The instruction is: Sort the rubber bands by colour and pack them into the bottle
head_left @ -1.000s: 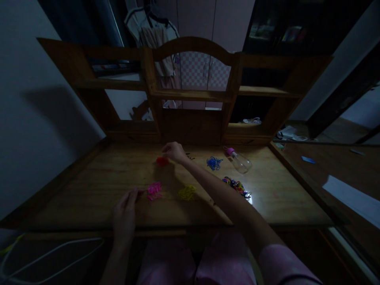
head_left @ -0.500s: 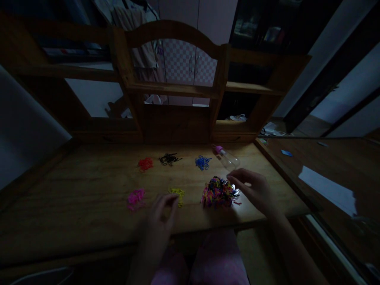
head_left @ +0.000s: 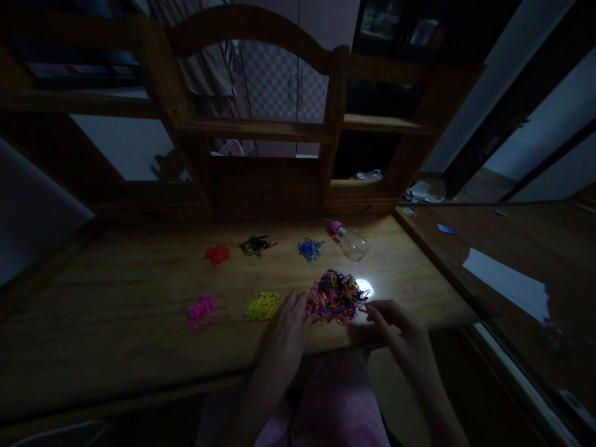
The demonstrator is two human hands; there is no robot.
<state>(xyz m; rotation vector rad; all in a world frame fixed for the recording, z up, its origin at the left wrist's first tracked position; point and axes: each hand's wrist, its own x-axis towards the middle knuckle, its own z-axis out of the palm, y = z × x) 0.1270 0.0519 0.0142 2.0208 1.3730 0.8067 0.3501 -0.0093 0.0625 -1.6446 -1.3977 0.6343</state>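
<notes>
A mixed heap of small coloured rubber bands point(head_left: 336, 297) lies on the wooden desk. My left hand point(head_left: 289, 326) is at the heap's left edge, fingers bent together against the bands; what lies between its fingertips is hidden. To the right of the heap, my right hand point(head_left: 403, 332) pinches a red rubber band point(head_left: 363, 310) between thumb and forefinger. Single-colour piles lie around: yellow bands point(head_left: 262, 305) just left of my left hand, pink bands point(head_left: 202, 310) farther left, and red bands point(head_left: 216, 254), black bands point(head_left: 256, 245) and blue bands point(head_left: 310, 249) behind.
A clear bottle with a pink cap point(head_left: 354, 243) lies on its side behind the heap. A wooden shelf unit point(head_left: 267, 186) rises along the desk's back. On the brown surface to the right are a white paper point(head_left: 507, 282) and a small blue card point(head_left: 445, 229).
My left hand has moved right, from the yellow pile to the mixed heap. My right hand has drawn down and slightly right, with a red band now showing at its fingertips. The view has shifted.
</notes>
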